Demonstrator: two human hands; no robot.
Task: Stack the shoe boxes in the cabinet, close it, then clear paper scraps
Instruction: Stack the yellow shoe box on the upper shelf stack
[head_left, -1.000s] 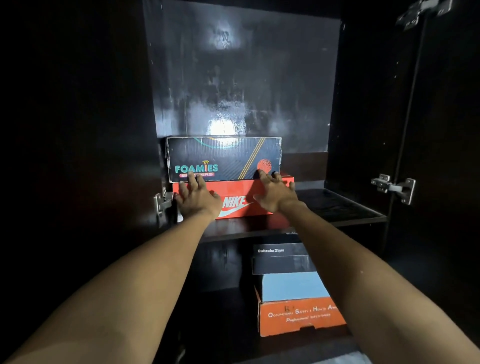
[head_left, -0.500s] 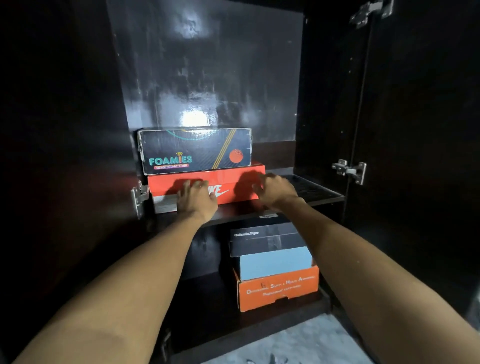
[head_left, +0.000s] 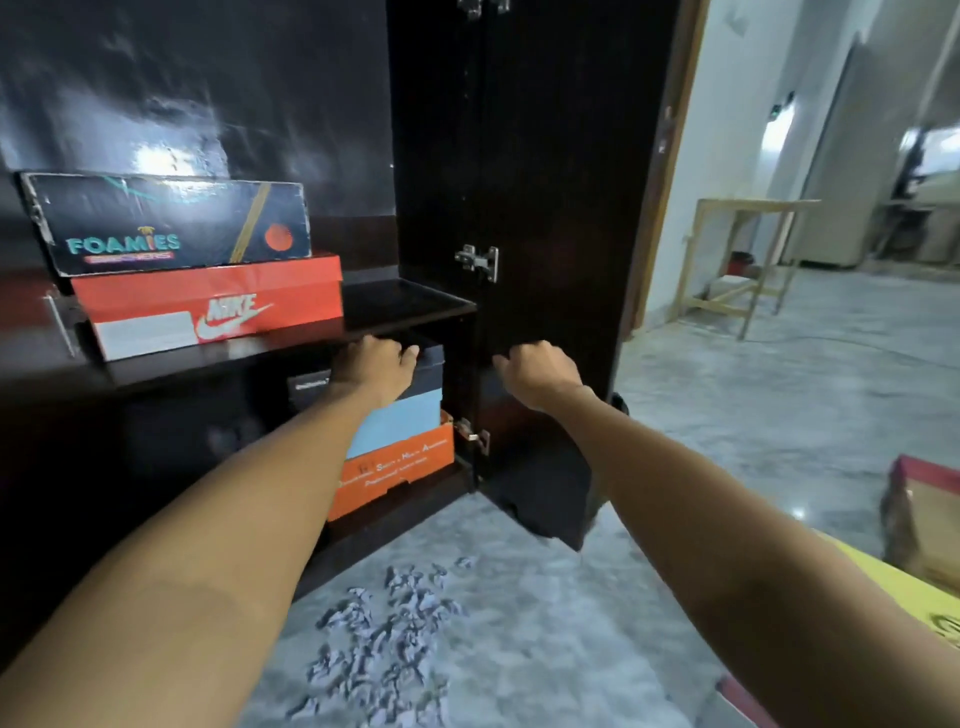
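Before the open cabinet door (head_left: 545, 208), paper scraps (head_left: 384, 634) litter the floor (both hands (head_left: 376, 364) (head_left: 540, 371) loosely curled, empty).

The cabinet (head_left: 545, 156) I faced was dark, glossy wood with shiny metal hinges (head_left: 478, 261). My shoe boxes (head_left: 208, 306) were printed cardboard, the floor (head_left: 753, 441) polished mottled stone, the paper scraps (head_left: 384, 629) crumpled.

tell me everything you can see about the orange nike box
The Nike box is orange-red cardboard with a white swoosh and logo on its front and a pale label panel at the lower left. It lies closed and flat on the upper shelf at the left, slightly angled. The dark Foamies box sits on its lid. Neither hand touches it.
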